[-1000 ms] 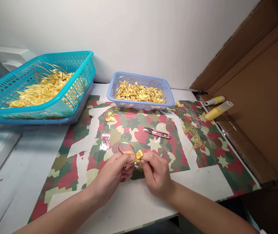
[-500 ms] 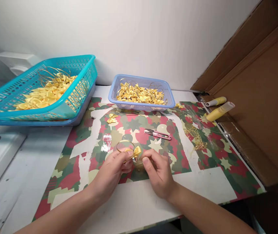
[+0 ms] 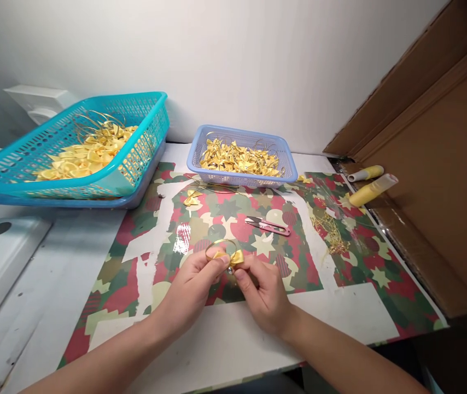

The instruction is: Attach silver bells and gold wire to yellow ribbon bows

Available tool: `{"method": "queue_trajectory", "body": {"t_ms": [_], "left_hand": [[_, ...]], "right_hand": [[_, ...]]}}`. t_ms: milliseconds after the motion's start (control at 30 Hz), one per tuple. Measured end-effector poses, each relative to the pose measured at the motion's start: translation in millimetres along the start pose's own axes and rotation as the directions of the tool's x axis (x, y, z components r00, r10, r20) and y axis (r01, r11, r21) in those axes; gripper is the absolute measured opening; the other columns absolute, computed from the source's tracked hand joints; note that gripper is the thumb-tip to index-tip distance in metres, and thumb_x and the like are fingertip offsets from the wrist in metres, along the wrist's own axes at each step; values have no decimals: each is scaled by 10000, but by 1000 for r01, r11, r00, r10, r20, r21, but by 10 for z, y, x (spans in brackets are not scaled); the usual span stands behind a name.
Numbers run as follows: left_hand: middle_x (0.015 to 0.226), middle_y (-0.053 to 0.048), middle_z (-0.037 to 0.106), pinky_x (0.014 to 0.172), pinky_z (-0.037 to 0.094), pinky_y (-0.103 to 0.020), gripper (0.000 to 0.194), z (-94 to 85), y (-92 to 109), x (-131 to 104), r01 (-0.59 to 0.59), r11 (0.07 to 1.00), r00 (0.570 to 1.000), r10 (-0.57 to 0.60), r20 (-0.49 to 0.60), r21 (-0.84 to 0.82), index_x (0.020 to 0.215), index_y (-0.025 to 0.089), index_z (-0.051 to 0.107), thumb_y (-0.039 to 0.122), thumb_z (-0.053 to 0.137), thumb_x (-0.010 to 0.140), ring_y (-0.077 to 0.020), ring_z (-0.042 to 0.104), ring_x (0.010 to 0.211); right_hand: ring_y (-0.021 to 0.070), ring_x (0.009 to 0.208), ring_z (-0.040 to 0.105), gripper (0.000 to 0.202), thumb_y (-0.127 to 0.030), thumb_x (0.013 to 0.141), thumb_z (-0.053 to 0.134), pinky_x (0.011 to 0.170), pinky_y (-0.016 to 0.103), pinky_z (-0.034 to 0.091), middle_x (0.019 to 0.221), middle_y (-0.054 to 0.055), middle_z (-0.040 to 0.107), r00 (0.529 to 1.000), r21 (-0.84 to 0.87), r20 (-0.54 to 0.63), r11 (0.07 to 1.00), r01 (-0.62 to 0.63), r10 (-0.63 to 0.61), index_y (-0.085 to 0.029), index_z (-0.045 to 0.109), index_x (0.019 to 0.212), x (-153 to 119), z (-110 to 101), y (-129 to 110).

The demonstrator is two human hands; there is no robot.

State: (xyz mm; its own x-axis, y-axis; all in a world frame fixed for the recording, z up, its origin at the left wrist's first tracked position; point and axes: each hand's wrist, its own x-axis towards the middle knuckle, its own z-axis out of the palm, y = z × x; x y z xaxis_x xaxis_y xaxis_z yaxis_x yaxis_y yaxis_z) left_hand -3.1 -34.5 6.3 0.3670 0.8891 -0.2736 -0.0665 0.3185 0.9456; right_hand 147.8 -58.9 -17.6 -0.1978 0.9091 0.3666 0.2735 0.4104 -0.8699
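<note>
A yellow satin bow [image 3: 237,258] was pinched between the thumb and fingers of the left hand [image 3: 196,276], and was held just above the near part of the work surface. A small, shiny silver bell [image 3: 230,270] was seen at the underside of the bow, and a thin gold cord loop [image 3: 222,241] was arched over the left fingertips. The thumb and forefinger of the right hand [image 3: 264,290] were drawn close together beside the bell and the bow's right side; whether anything was gripped between them could not be told. The work surface was covered by a red, green and cream patterned sheet [image 3: 223,209], interrupted by torn-edged white strips. Beyond the hands, pink-handled metal thread snips [image 3: 272,226] were laid flat, and a loose yellow bow [image 3: 192,198] was placed farther left. Tangled gold thread scraps [image 3: 332,232] were scattered at the right. A rectangular periwinkle plastic basket [image 3: 241,176], filled with yellow bows, was set near the plain white wall [image 3: 237,60]. At the left, a turquoise perforated plastic basket [image 3: 135,156] was stacked on a blue one and was partly filled with bows. The right side was bounded by brown cardboard [image 3: 430,137], near which two yellow-and-white tubes [image 3: 375,190] were placed.
</note>
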Motion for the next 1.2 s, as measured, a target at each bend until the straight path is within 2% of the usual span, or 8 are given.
{"method": "queue_trajectory", "body": {"t_ms": [500,733,800,867,933,1000,1100,1200], "left_hand": [[637,39,277,546,256,-252,324,4,-20,-25,-7,999,1000,6,15,38,631,196,365,371,458,888,-119,253,591],[612,40,257,523,257,-245,365,7,3,-7,-7,996,1000,6,12,84,586,198,291,364,461,863,-119,235,574],[614,39,262,522,264,-241,358,9,15,9,-6,996,1000,6,-3,84,582,196,303,362,464,855,-118,238,572],[618,39,258,518,262,-240,356,11,21,26,-3,996,1000,5,-23,94,581,196,314,364,463,857,-116,238,566],[617,38,273,515,257,-242,360,13,18,39,-13,989,999,20,-44,144,582,195,332,373,465,865,-116,252,559],[608,31,318,521,261,-249,372,15,8,47,-59,967,996,74,-56,247,577,193,355,382,463,878,-122,293,562],[606,18,375,546,281,-257,384,16,-1,53,-154,887,981,189,-39,436,568,191,369,363,429,906,-138,358,587],[654,7,399,572,314,-259,372,18,12,62,-220,810,965,264,-2,543,566,188,377,316,408,914,-146,400,621]], "right_hand": [[98,536,419,163,-131,909,415,513,220,370,638,-22,488,1000,7,-4,1000,-4,4,-196,523,805,-1,-1,29],[97,503,404,185,-169,923,423,488,224,360,584,-38,461,998,8,-39,999,-39,39,-201,528,774,17,13,21],[108,535,439,175,-169,919,450,531,239,389,591,-33,493,997,-41,-70,998,-40,38,-203,554,783,40,-22,4],[137,647,503,133,-157,896,498,630,281,425,677,-3,566,983,-156,-172,987,34,-61,-208,595,820,65,-73,-22],[171,753,518,116,-149,863,552,699,325,428,764,24,592,943,-291,-250,946,142,-218,-227,638,868,87,-114,-47],[186,777,502,154,-154,842,588,696,339,420,780,32,576,920,-386,-243,901,200,-308,-252,669,928,101,-126,-62],[188,769,484,180,-177,848,594,681,347,401,794,38,566,939,-461,-195,872,168,-284,-257,687,980,114,-99,-50],[186,758,465,137,-174,864,575,673,349,378,784,39,562,956,-483,-185,868,114,-229,-238,692,890,131,-77,-13]]}}
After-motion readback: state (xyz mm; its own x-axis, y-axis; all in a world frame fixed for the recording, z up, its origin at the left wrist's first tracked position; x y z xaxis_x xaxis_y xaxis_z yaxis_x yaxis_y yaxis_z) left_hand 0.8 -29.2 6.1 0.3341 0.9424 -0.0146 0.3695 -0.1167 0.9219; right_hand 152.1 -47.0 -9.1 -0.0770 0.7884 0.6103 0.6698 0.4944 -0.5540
